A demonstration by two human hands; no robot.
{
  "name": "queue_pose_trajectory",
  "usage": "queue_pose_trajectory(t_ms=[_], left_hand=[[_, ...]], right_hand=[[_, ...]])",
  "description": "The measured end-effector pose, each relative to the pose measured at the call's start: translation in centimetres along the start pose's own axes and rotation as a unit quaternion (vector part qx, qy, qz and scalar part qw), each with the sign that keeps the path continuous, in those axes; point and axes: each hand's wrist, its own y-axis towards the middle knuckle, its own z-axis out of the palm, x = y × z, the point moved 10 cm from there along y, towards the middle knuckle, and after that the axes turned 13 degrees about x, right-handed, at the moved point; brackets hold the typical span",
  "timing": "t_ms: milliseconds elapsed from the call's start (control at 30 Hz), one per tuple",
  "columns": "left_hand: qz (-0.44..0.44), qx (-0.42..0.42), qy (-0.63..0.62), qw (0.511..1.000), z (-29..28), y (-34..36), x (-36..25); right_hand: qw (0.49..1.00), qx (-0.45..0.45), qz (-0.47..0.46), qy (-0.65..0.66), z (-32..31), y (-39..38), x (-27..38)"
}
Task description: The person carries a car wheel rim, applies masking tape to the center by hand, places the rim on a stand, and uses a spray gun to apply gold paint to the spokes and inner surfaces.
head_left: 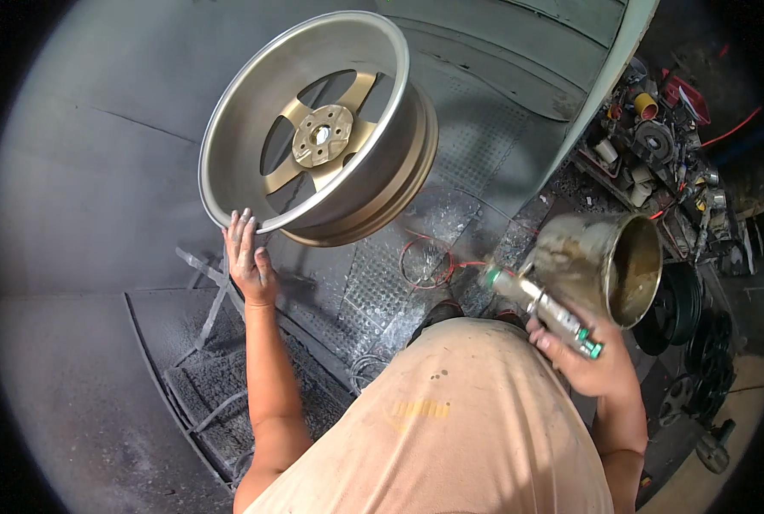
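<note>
A large alloy wheel rim point(249, 201) fills the upper middle, with a silver-grey inner barrel, bronze spokes and a pale round hub. It stands tilted, and what bears it is hidden. At its near left edge, my left hand point(251, 261) touches the lip with fingers stretched and thumb apart. On the right, my right hand point(592, 347) is closed round a silver spray gun point(549, 308) with green knobs, whose nose points left. A wide, paint-stained cup point(570, 253) sits at the gun, its open mouth facing right; the joint between them is blurred. Gun and wheel are apart.
A grey metal frame point(219, 300) stands at lower left beside a dust-covered mat point(219, 403). A red hose point(429, 284) coils on the speckled floor. Cluttered shelves point(656, 146) and dark wheels point(677, 308) line the right. A pale green panel point(600, 94) borders the upper right.
</note>
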Motion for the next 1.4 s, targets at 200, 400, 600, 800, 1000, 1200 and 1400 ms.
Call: queue_pose_trajectory(t_ms=[200, 400, 600, 800, 1000, 1200, 1400], left_hand=[[-0.077, -0.013, 0.024, 0.997, -1.3, -0.2, 1.6], [-0.03, 0.023, 0.036, 0.999, 0.3, 0.9, -4.7], [-0.04, 0.063, 0.032, 0.997, 2.3, 2.7, -8.4], [-0.033, 0.045, 0.032, 0.998, 1.7, 2.0, -6.8], [-0.024, 0.007, 0.001, 1.0, 1.1, 1.6, -4.7], [0.004, -0.004, 0.002, 1.0, 0.1, 0.7, -1.4], [-0.019, -0.015, 0.005, 1.0, -1.1, 0.0, 2.3]], right_hand=[[0.979, -0.191, -0.063, -0.032, -5.2, 0.9, 1.3], [0.99, -0.104, 0.032, 0.087, -1.8, 0.5, -1.1], [0.998, 0.043, 0.034, 0.04, 1.7, 0.3, -1.4], [0.988, -0.14, 0.056, -0.017, -3.6, -0.2, -1.2], [0.992, -0.094, 0.077, 0.033, -2.3, -0.5, -1.4], [0.993, 0.091, 0.065, 0.05, 2.2, -1.3, -0.6], [0.99, -0.133, 0.051, -0.004, -3.1, -1.0, -0.6]])
